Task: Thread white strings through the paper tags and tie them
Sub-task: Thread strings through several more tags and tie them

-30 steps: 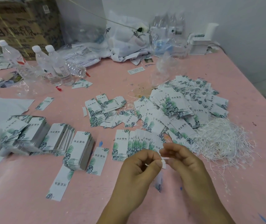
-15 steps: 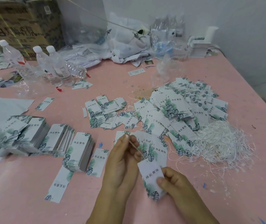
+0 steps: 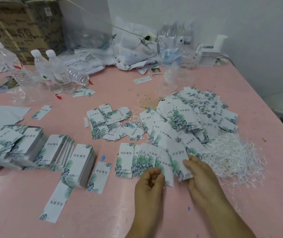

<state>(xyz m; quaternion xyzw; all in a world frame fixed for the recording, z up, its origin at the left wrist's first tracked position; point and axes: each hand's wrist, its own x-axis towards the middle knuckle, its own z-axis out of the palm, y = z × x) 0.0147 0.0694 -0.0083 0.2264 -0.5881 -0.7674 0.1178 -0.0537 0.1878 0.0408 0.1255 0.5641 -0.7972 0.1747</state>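
A fanned row of white paper tags (image 3: 137,158) with green leaf prints lies on the pink table (image 3: 106,215) just beyond my hands. My right hand (image 3: 201,176) pinches one tag (image 3: 178,155) by its lower end, and that tag is blurred over the right end of the row. My left hand (image 3: 150,181) hovers at the row's near edge with its fingers curled, and nothing shows in it. A loose heap of white strings (image 3: 231,155) lies right of my right hand. Behind it spreads a big pile of tags (image 3: 188,117) with strings among them.
Neat stacks of tags (image 3: 82,162) stand at the left, with single tags (image 3: 56,203) lying loose near them. Water bottles (image 3: 46,71), a cardboard box (image 3: 17,26) and plastic bags (image 3: 134,48) crowd the back. The table's right edge runs diagonally past the strings.
My hands have parted. The right hand carried the tag up and forward toward the piles. The left hand let go of the string it was pulling and dropped down to the row's edge.
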